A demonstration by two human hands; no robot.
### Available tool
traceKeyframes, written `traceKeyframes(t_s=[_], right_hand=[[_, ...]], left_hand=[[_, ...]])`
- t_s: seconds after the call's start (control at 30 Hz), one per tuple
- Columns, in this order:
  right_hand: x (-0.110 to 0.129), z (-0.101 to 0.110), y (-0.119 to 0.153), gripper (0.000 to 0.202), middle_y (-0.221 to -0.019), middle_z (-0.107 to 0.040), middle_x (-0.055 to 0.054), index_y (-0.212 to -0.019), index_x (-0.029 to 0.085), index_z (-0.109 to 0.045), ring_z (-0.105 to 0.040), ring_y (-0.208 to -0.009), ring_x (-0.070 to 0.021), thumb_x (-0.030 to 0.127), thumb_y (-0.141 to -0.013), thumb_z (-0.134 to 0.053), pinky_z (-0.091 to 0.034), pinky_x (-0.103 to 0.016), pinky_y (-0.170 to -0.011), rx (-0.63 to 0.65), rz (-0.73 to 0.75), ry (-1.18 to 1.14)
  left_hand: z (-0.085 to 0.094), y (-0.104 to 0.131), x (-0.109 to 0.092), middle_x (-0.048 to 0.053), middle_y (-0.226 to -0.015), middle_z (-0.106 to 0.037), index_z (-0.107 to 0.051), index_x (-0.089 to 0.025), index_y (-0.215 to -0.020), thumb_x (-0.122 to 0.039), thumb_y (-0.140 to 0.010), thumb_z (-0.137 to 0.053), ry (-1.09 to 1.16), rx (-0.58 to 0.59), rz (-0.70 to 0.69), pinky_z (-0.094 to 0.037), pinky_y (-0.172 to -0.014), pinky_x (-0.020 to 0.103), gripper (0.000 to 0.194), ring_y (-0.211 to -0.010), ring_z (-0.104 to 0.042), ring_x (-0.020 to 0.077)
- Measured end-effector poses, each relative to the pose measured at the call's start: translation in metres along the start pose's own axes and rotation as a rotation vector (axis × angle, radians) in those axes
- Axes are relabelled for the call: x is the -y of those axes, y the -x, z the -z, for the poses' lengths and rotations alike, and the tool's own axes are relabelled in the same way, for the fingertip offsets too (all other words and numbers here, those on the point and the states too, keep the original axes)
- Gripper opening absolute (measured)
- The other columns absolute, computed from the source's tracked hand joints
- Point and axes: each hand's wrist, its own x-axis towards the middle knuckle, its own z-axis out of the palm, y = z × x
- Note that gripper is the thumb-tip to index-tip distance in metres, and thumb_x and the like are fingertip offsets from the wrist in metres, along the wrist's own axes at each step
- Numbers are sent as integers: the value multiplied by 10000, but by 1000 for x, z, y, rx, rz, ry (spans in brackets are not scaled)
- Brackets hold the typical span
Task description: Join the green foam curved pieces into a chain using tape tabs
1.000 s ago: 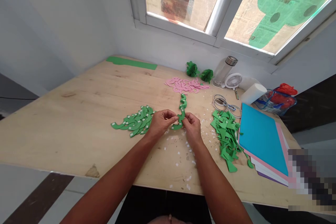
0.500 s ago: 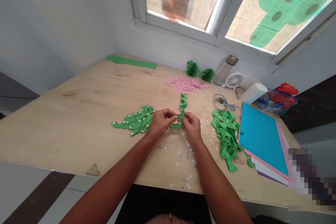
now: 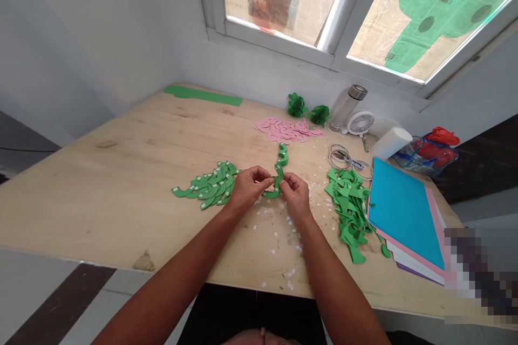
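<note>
A chain of curved green paper pieces (image 3: 283, 155) with small white squares on it runs from near the pink pile down between my hands. My left hand (image 3: 251, 186) pinches the chain from the left, thumb and forefinger closed on its edge. From the right, my right hand (image 3: 296, 193) also has its fingertips closed on the chain. The lowest curved piece bends left under my left fingertips. Just left of my left hand lies a heap of curved green paper strips (image 3: 210, 186), each with white squares at its ends.
Pink paper cutouts (image 3: 283, 130) lie behind the chain. Green scraps (image 3: 350, 205), scissors (image 3: 340, 156) and stacked coloured sheets (image 3: 404, 210) are on the right. A bottle (image 3: 348, 108) and a small fan (image 3: 361, 123) stand near the wall. White bits dot the table (image 3: 121, 188).
Both hands stay in nearly the same place on the chain. The chain's middle part has shifted very slightly between my fingers.
</note>
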Motion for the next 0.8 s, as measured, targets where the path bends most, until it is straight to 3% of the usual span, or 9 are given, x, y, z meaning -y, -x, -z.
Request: traceKeyframes(t_s=[0.4,0.8], right_hand=[[0,-1,0,179,-648,-618,15,-795,161,-652,-512,-554,-111,301,-690,-614,-386,-226,-536,21,-2,-35],[0,-1,0,190,-618,-604,17,-787,159,-649,-500,-544,-113,320,-693,-618,-373,-221,-508,17,-11,-46]], left_hand=[[2,-4,7,12,-660,-637,-632,-137,-695,-287,-560,-758,123,49,37,-442,-581,221,238,-607,-566,114],[1,-3,5,22,-657,-639,-646,-143,-710,-321,-529,-776,157,52,81,-431,-497,207,285,-580,-568,124]])
